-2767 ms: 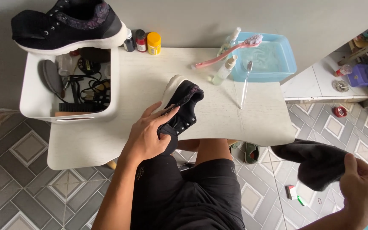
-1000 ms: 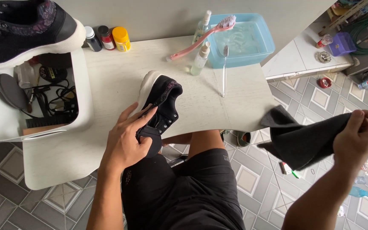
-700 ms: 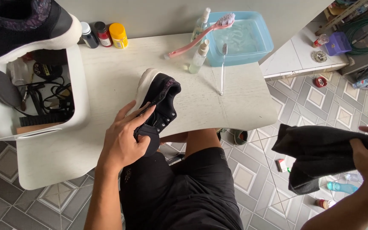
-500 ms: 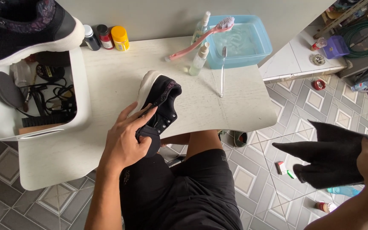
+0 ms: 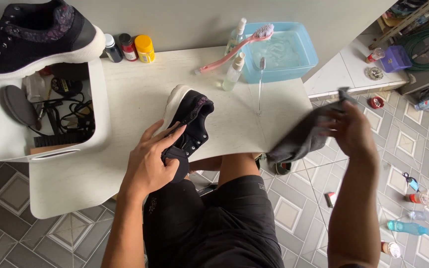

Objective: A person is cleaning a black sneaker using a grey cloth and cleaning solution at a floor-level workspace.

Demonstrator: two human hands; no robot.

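- Fingers (image 5: 167,139) of the left hand (image 5: 150,164) are wrapping round the heel of a black shoe (image 5: 187,124), pinning it at the near table edge so its white sole is tilting up off the top; fingers of the right hand (image 5: 351,131) are closing on a dark cloth (image 5: 301,139), which is hanging loose beyond the table's right edge.
- White table (image 5: 125,99) is carrying everything within reach of the seated person.
- White bin (image 5: 100,114) at the left is holding cables and a brush, with a second shoe (image 5: 35,37) resting across its rim.
- Blue basin (image 5: 286,54) at the far right corner is holding water, a pink brush (image 5: 239,44) lying on its rim.
- Two clear spray bottles (image 5: 234,72) are standing beside the basin.
- Three small bottles (image 5: 127,47), with dark, red and yellow caps, are lining the wall; their labels are too small to tell.
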